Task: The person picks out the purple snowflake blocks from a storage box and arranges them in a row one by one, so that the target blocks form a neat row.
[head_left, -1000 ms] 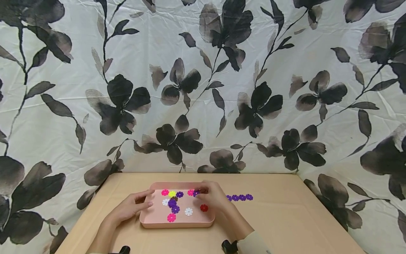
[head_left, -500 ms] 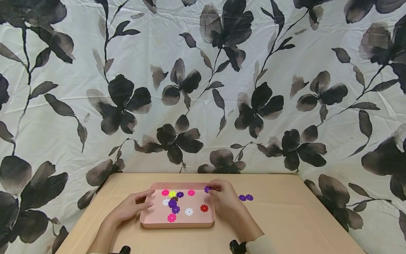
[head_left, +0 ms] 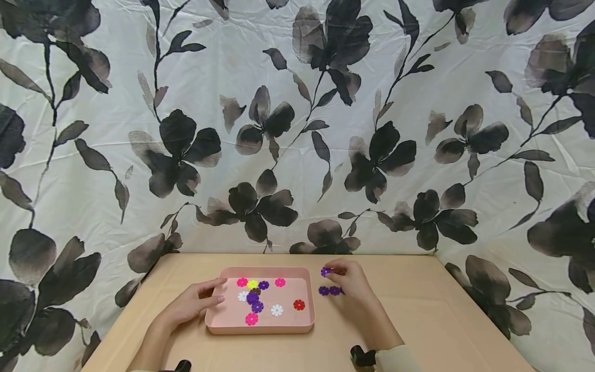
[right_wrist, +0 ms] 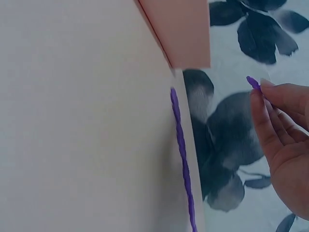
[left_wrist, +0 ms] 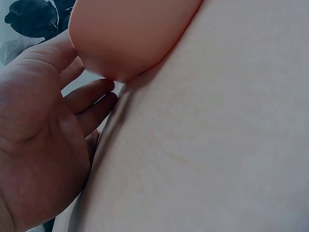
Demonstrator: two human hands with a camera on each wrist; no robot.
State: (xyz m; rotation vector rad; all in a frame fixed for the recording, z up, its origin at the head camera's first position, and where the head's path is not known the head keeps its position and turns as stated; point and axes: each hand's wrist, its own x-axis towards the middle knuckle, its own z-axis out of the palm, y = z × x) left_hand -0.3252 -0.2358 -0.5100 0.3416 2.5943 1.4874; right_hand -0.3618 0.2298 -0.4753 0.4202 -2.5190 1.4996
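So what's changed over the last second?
The right hand moved right, off the pink tray, carrying a purple flower out with it. It now hides the right end of the purple row and has uncovered the left end. Nothing visibly let go. Unchanged: left hand at the tray's left edge, tray in place, other flowers lying in it.

Two hands [head_left: 191,302], one tray [head_left: 228,318], three pink flowers [head_left: 251,319], two white flowers [head_left: 277,310].
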